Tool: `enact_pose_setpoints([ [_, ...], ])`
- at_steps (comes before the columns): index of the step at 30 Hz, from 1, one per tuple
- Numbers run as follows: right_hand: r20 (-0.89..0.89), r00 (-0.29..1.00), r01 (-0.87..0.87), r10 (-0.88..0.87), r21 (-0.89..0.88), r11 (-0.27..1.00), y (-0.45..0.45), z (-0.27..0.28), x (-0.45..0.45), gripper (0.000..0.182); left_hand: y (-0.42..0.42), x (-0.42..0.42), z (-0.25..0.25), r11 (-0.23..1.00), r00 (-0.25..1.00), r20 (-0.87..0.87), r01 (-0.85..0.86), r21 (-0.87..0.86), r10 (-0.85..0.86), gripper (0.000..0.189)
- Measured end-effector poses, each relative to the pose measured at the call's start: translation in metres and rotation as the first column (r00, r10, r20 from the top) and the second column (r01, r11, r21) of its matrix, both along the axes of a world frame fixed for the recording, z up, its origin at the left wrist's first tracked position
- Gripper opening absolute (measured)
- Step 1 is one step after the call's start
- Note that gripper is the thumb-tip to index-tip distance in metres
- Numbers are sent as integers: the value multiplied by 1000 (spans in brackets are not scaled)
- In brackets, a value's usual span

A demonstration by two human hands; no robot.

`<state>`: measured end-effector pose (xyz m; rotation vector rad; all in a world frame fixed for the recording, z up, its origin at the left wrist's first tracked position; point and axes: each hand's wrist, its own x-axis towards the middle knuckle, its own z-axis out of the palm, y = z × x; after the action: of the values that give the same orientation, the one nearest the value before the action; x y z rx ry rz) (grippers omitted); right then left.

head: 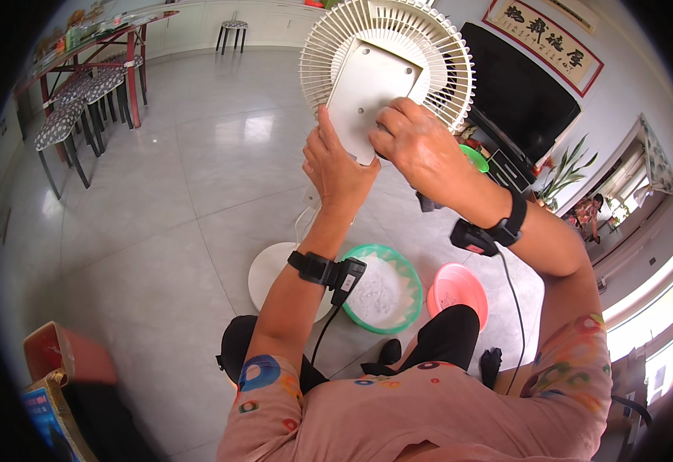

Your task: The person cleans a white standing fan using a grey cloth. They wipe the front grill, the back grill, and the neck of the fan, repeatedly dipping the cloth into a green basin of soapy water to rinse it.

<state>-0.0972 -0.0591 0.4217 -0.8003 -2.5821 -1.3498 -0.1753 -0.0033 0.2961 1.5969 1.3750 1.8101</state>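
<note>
A white standing fan (pixel 391 32) is in front of me at the top, its rear wire guard and flat back housing (pixel 365 86) towards me. My left hand (pixel 336 156) grips the housing's lower left edge, thumb and fingers spread around it. My right hand (pixel 408 136) has its fingers bent at the housing's lower right side, closed on a small dark thing that is mostly hidden. The fan's round white base (pixel 264 268) stands on the floor, partly behind my left forearm. Beside it, a green basin (pixel 416 300) holds sudsy water, and a pink basin (pixel 481 289) stands to its right.
Red-legged table (pixel 131 86) and stools with patterned seats (pixel 59 124) stand at the left. At the right are a television (pixel 515 86), a potted plant (pixel 567 167) and another person (pixel 588 216) beyond an opening. A red bin (pixel 71 352) is at lower left. Cables hang from both wrist straps.
</note>
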Motion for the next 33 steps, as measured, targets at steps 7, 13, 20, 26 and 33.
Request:
enact_pose_setpoints([
  [7, 25, 999, 40, -40, -16, 999, -14, -41, 26, 21, 2, 0, 0, 999, 1000, -1, -20, 35, 20, 107],
  [13, 50, 999, 15, -14, -18, 1000, -24, -39, 43, 20, 2, 2, -1, 1000, 999, -48, 13, 13, -12, 112],
  [20, -9, 998, -58, 58, -85, 995, -28, -45, 13, 25, 6, 4, -8, 994, 999, 3, -44, 97, 43, 110],
  [26, 0, 994, -109, 109, 68, 992, -12, -50, 36, 22, 5, 1, -8, 996, 1000, -19, 2, 93, -1, 108],
  [33, 45, 978, -210, 206, 127, 969, -12, -48, 92, 23, -1, 3, -2, 999, 999, -42, 19, 40, -17, 110],
])
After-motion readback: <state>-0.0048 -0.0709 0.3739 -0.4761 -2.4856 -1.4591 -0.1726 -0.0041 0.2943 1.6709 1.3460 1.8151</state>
